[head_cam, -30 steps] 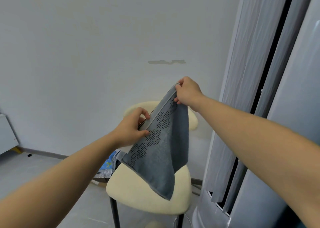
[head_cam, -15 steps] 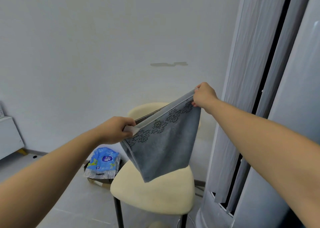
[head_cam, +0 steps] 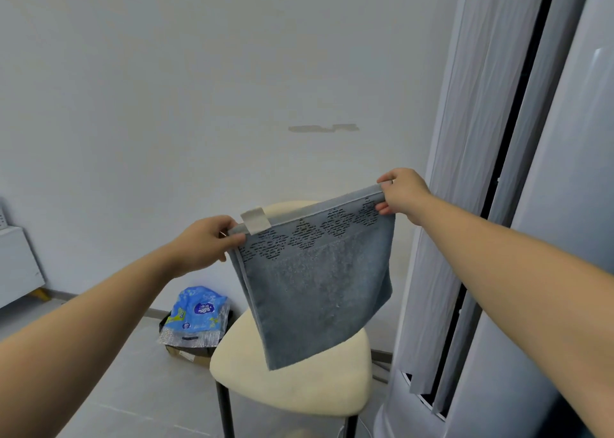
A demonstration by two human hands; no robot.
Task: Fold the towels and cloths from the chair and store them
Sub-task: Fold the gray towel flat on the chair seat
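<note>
Towel [head_cam: 315, 288]: grey-blue terry with a dark diamond-pattern band under the top hem and a pale tag [head_cam: 255, 219] just beside the left grip. The top edge is taut between the left hand [head_cam: 206, 241] and the right hand [head_cam: 402, 191], rising toward the right grip. The body hangs free below, its lowest corner over the cream chair [head_cam: 299, 391] seat.

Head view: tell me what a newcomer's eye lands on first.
The grey-blue towel hangs stretched in mid-frame. The left hand and the right hand pinch its top corners, holding it above the cream chair. After that, the eye goes to the bright blue packet, low down to the left of the chair.
</note>
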